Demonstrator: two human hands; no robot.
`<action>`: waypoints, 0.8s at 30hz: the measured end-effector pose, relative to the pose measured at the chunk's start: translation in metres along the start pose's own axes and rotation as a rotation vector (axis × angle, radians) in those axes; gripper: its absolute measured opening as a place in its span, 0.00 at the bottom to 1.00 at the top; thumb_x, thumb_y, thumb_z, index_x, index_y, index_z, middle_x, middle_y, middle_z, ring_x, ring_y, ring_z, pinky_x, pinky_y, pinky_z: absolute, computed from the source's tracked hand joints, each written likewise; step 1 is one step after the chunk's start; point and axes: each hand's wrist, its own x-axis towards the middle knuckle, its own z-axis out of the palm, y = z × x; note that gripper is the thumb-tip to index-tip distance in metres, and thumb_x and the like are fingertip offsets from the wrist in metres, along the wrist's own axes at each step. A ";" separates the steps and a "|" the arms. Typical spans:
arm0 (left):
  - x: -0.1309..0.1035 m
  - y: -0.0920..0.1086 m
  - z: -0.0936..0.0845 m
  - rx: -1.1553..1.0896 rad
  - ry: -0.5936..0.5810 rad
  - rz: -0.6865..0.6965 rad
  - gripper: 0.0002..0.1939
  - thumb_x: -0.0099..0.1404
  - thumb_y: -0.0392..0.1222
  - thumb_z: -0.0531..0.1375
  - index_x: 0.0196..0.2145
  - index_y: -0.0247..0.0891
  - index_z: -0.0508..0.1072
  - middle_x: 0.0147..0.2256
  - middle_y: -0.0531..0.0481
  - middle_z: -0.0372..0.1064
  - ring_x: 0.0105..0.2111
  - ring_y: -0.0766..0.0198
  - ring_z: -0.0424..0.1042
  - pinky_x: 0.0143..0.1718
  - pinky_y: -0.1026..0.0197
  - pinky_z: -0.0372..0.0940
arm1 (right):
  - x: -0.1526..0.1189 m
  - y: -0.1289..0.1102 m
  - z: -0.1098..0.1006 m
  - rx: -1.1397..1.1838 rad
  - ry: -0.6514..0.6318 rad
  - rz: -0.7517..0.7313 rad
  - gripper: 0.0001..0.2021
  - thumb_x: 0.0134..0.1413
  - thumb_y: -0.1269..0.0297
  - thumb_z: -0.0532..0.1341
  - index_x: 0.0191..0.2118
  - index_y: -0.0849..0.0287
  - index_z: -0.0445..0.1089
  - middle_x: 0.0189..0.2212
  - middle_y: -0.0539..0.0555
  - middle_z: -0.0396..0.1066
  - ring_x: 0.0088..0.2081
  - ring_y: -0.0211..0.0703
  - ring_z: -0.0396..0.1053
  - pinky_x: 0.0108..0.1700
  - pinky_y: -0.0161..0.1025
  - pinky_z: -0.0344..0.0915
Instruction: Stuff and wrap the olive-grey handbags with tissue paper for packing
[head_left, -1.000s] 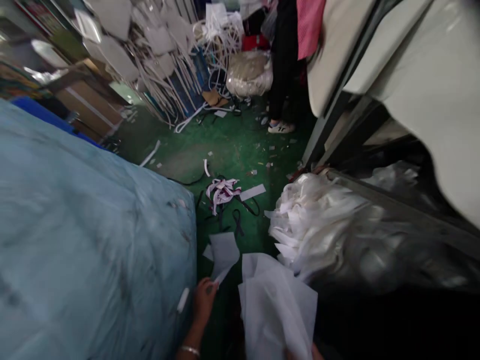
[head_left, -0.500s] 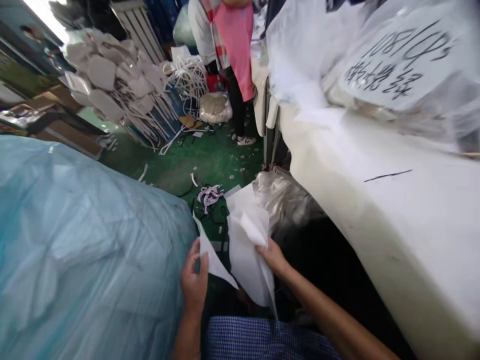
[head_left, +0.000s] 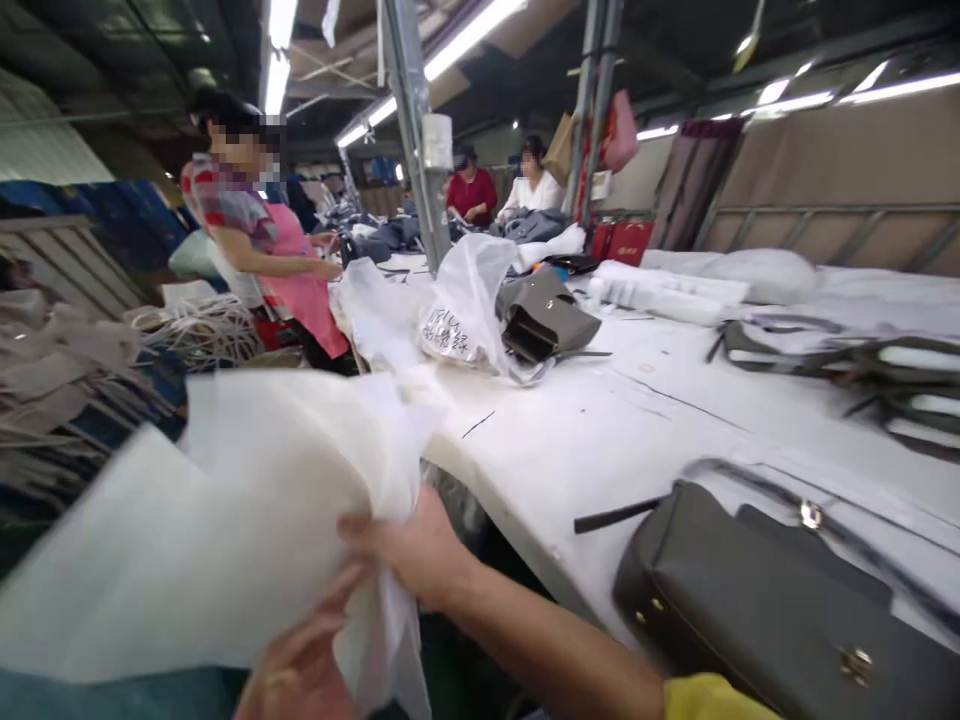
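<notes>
Thin white sheets [head_left: 202, 540], like tissue paper, fan out to the left above the table's near edge. My right hand [head_left: 424, 550] is closed on their bunched right side, thumb towards the left. Low in the view, my left hand [head_left: 307, 650] pinches the lower part of the sheets; motion smears its fingers and the sheet edges. On the white-covered table [head_left: 525, 480], a dark grey handbag [head_left: 780, 600] with gold fittings lies nearest to my right forearm.
Farther back on the table are an open grey bag [head_left: 551, 315], a clear plastic bag [head_left: 469, 300] with handwriting, and white rolls [head_left: 667, 290]. Dark straps and bag parts [head_left: 885, 375] lie right. A person in a pink apron [head_left: 292, 260] stands left; two others work behind.
My view has swung up from the floor to the tabletop. The sheets have been lifted from low beside the table, and both hands have come closer together on them.
</notes>
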 end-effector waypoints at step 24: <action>0.019 0.025 0.206 0.022 -0.855 0.103 0.12 0.70 0.46 0.55 0.42 0.44 0.78 0.45 0.48 0.78 0.47 0.58 0.76 0.52 0.56 0.70 | -0.034 -0.123 -0.366 -1.574 -0.020 -0.176 0.33 0.50 0.52 0.69 0.61 0.53 0.67 0.64 0.60 0.59 0.66 0.59 0.54 0.65 0.58 0.51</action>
